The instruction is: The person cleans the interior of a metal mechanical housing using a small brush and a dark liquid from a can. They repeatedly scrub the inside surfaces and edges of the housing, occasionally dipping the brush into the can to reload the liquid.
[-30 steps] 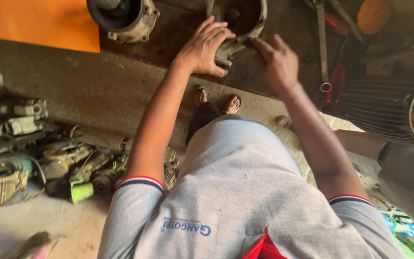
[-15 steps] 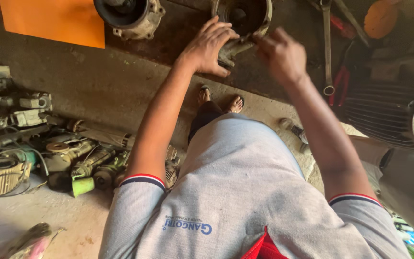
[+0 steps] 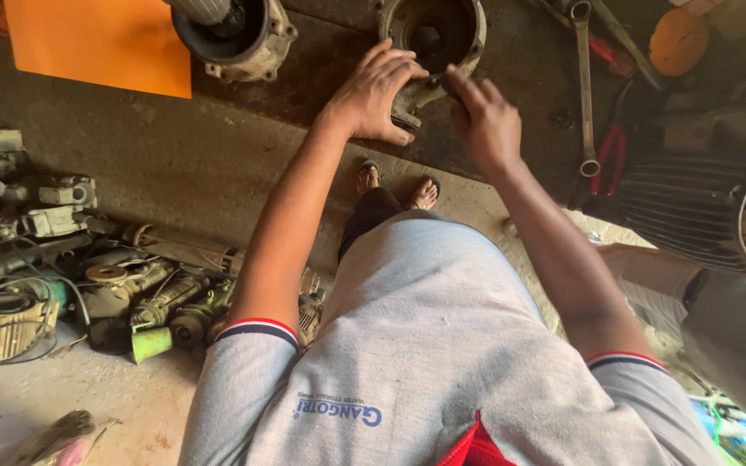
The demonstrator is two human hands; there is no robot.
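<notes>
A round grey metal motor housing (image 3: 442, 30) with a hollow middle stands on the dark workbench (image 3: 218, 147). My left hand (image 3: 377, 91) lies over its near left edge and grips a lug there. My right hand (image 3: 487, 121) is at the housing's near right edge, fingers pinched together against the rim; whether a small tool or part is between them I cannot tell. My feet in sandals (image 3: 395, 185) show below the bench edge.
A second motor housing (image 3: 235, 34) and an orange sheet (image 3: 101, 43) lie at the bench's back left. A long spanner (image 3: 584, 82), red-handled pliers (image 3: 610, 155) and a finned motor body (image 3: 692, 207) sit at right. Several old motors and parts (image 3: 62, 285) crowd the floor at left.
My right hand has drawn in from the housing's right side to its near rim. My left hand stays on the housing. The view has shifted slightly.
</notes>
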